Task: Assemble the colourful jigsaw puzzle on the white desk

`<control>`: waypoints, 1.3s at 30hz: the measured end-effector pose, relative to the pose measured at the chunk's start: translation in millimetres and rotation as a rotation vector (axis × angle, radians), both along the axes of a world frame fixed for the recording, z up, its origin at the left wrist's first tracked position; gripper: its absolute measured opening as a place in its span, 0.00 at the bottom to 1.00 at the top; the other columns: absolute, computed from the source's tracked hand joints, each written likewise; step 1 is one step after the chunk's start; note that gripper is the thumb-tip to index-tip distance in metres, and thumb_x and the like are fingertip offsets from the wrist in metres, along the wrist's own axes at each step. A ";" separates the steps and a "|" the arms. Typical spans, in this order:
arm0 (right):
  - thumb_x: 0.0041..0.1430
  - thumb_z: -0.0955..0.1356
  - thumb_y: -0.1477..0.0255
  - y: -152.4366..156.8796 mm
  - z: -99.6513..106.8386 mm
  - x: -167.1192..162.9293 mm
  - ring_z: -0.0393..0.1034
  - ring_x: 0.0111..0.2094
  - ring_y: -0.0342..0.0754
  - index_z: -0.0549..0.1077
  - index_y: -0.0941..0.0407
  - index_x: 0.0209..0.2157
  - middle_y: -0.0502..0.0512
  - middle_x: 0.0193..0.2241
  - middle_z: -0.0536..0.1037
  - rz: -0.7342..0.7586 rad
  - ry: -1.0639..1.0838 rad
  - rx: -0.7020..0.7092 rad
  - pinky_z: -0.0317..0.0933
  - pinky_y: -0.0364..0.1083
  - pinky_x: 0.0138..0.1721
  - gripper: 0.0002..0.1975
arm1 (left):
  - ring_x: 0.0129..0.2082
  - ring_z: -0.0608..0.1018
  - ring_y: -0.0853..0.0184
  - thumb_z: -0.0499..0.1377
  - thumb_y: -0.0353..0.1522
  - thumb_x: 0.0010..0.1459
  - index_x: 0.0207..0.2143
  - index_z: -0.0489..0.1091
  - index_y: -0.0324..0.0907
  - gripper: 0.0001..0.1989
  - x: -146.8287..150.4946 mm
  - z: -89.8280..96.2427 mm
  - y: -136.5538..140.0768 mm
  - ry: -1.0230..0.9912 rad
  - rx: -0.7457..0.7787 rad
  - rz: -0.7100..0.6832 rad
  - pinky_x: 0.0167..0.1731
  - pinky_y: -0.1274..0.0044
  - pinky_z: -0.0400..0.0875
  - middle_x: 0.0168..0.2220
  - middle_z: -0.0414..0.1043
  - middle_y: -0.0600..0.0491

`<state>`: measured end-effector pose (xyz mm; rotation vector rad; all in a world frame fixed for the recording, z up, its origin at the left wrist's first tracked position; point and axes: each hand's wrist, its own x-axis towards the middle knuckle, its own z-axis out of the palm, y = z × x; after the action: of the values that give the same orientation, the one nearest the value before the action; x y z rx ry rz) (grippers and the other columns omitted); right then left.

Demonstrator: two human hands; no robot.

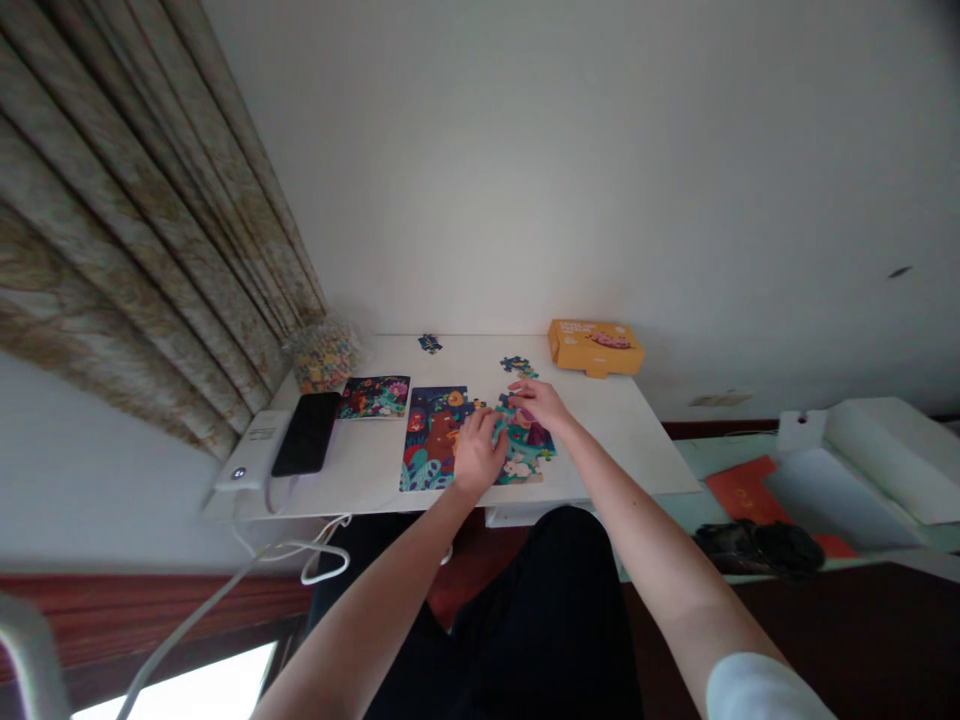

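A partly joined jigsaw puzzle [431, 440] lies on the white table, showing a bear, leaves and a white rabbit. Its upper edge is uneven, with gaps in the middle and at the right. My left hand [480, 452] rests on the middle of the puzzle, fingers spread and covering part of the picture. At the upper right edge, my right hand [543, 404] has thumb and fingers brought together on a small puzzle piece, mostly hidden by the fingertips. Just beyond it lies a loose pile of puzzle pieces [517, 366]. A smaller cluster of pieces [430, 343] sits near the wall.
Left of the puzzle are a picture card [375, 397], a black phone [306, 433], a white power bank [255, 450] with a cable, and a clear bag of colourful pieces [326, 355]. An orange box [596, 348] stands at the back right. A curtain hangs at the left.
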<state>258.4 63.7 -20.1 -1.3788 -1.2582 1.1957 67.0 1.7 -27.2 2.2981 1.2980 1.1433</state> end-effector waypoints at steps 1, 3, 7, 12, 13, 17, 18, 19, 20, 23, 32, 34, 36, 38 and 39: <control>0.48 0.76 0.70 -5.5 1.2 -0.9 0.74 0.26 0.48 0.78 0.55 0.38 0.51 0.26 0.81 -0.003 0.008 -0.005 0.68 0.45 0.29 0.13 | 0.56 0.74 0.55 0.59 0.28 0.63 0.55 0.69 0.44 0.17 -4.5 3.8 6.0 -0.034 0.004 0.007 0.56 0.61 0.72 0.53 0.72 0.44; 0.48 0.75 0.69 -16.8 3.1 -3.4 0.73 0.25 0.47 0.78 0.55 0.38 0.52 0.27 0.81 0.000 0.018 -0.004 0.67 0.45 0.27 0.13 | 0.60 0.72 0.55 0.62 0.29 0.61 0.60 0.64 0.44 0.25 -12.7 12.9 17.9 -0.021 0.009 -0.070 0.60 0.61 0.69 0.58 0.69 0.43; 0.47 0.76 0.66 -34.6 6.1 -10.2 0.75 0.29 0.48 0.78 0.55 0.37 0.52 0.28 0.82 0.029 0.060 0.047 0.69 0.46 0.33 0.15 | 0.63 0.71 0.55 0.64 0.29 0.60 0.64 0.61 0.46 0.31 -22.7 29.7 31.7 0.187 0.026 -0.316 0.62 0.60 0.66 0.62 0.68 0.44; 0.48 0.75 0.65 -40.0 2.5 -15.7 0.77 0.33 0.49 0.76 0.55 0.39 0.51 0.29 0.81 0.044 0.064 0.061 0.69 0.46 0.37 0.16 | 0.56 0.76 0.55 0.63 0.31 0.63 0.60 0.68 0.45 0.23 -24.9 36.8 29.2 0.378 0.088 -0.362 0.60 0.61 0.68 0.56 0.75 0.46; 0.50 0.75 0.64 -40.1 0.3 -15.3 0.77 0.33 0.49 0.76 0.55 0.40 0.52 0.30 0.81 0.044 0.036 0.061 0.69 0.46 0.38 0.16 | 0.55 0.77 0.56 0.62 0.32 0.63 0.59 0.69 0.45 0.21 -24.9 36.1 29.2 0.408 0.096 -0.358 0.59 0.62 0.68 0.56 0.75 0.46; 0.62 0.68 0.58 -46.4 -13.1 -3.9 0.76 0.38 0.51 0.77 0.54 0.41 0.56 0.35 0.81 -0.099 -0.206 0.136 0.69 0.48 0.42 0.15 | 0.53 0.78 0.58 0.61 0.34 0.65 0.58 0.72 0.45 0.19 -23.9 28.4 41.0 0.465 0.065 -0.319 0.57 0.67 0.70 0.52 0.78 0.46; 0.65 0.66 0.58 -50.1 -17.3 1.0 0.75 0.41 0.53 0.77 0.54 0.40 0.58 0.37 0.81 -0.176 -0.322 0.172 0.68 0.50 0.45 0.15 | 0.53 0.78 0.58 0.61 0.34 0.65 0.57 0.72 0.45 0.19 -23.4 26.0 46.9 0.471 0.055 -0.305 0.57 0.67 0.71 0.52 0.78 0.46; 0.67 0.65 0.58 -54.5 -21.7 6.1 0.75 0.44 0.54 0.78 0.54 0.40 0.60 0.40 0.81 -0.248 -0.455 0.206 0.67 0.51 0.48 0.16 | 0.53 0.78 0.58 0.61 0.34 0.65 0.56 0.73 0.45 0.18 -22.8 23.6 53.5 0.481 0.048 -0.291 0.57 0.67 0.70 0.52 0.78 0.46; 0.68 0.64 0.59 -59.2 -25.9 10.8 0.73 0.47 0.55 0.78 0.54 0.40 0.62 0.43 0.80 -0.303 -0.591 0.233 0.65 0.52 0.51 0.16 | 0.52 0.79 0.58 0.61 0.35 0.64 0.55 0.75 0.45 0.17 -22.1 21.5 60.5 0.497 0.043 -0.280 0.58 0.65 0.69 0.51 0.79 0.47; 0.71 0.63 0.62 -71.1 -35.5 18.5 0.69 0.55 0.57 0.78 0.54 0.46 0.63 0.52 0.78 -0.323 -0.871 0.253 0.58 0.55 0.57 0.16 | 0.49 0.80 0.58 0.61 0.36 0.65 0.51 0.77 0.45 0.14 -19.1 17.3 80.6 0.571 0.036 -0.276 0.62 0.61 0.63 0.49 0.81 0.48; 0.70 0.65 0.55 -72.8 -30.1 7.6 0.66 0.60 0.59 0.77 0.50 0.54 0.61 0.59 0.75 -0.216 -0.999 0.280 0.53 0.59 0.59 0.20 | 0.51 0.79 0.59 0.56 0.37 0.68 0.53 0.77 0.47 0.15 -12.7 6.6 102.9 0.731 0.056 -0.394 0.63 0.61 0.59 0.47 0.81 0.48; 0.70 0.64 0.55 -73.5 -28.6 7.5 0.66 0.60 0.59 0.78 0.50 0.53 0.60 0.59 0.76 -0.217 -0.995 0.279 0.53 0.59 0.59 0.20 | 0.52 0.78 0.59 0.56 0.37 0.69 0.53 0.77 0.47 0.15 -12.5 4.4 102.2 0.729 0.060 -0.386 0.61 0.63 0.61 0.50 0.80 0.47; 0.70 0.64 0.55 -74.5 -27.4 7.3 0.66 0.60 0.59 0.78 0.50 0.53 0.60 0.58 0.76 -0.218 -0.993 0.283 0.53 0.59 0.59 0.20 | 0.52 0.78 0.58 0.56 0.38 0.70 0.54 0.77 0.47 0.16 -12.5 3.1 100.6 0.711 0.058 -0.370 0.59 0.65 0.63 0.51 0.79 0.47; 0.71 0.64 0.56 -75.2 -26.2 7.0 0.66 0.59 0.59 0.78 0.50 0.53 0.60 0.58 0.76 -0.219 -0.993 0.285 0.53 0.59 0.59 0.20 | 0.53 0.77 0.58 0.56 0.38 0.70 0.55 0.77 0.47 0.16 -12.7 2.3 98.7 0.680 0.049 -0.354 0.58 0.66 0.65 0.51 0.78 0.47; 0.71 0.63 0.56 -75.3 -25.8 6.9 0.66 0.59 0.59 0.78 0.51 0.53 0.60 0.58 0.76 -0.220 -0.993 0.284 0.54 0.59 0.59 0.20 | 0.53 0.77 0.58 0.56 0.38 0.70 0.55 0.77 0.47 0.16 -12.8 1.8 97.9 0.665 0.041 -0.345 0.57 0.66 0.65 0.52 0.78 0.47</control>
<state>265.3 -11.6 -45.9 -1.8923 -1.7703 0.1020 54.2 99.6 -25.4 2.9103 0.9804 0.2960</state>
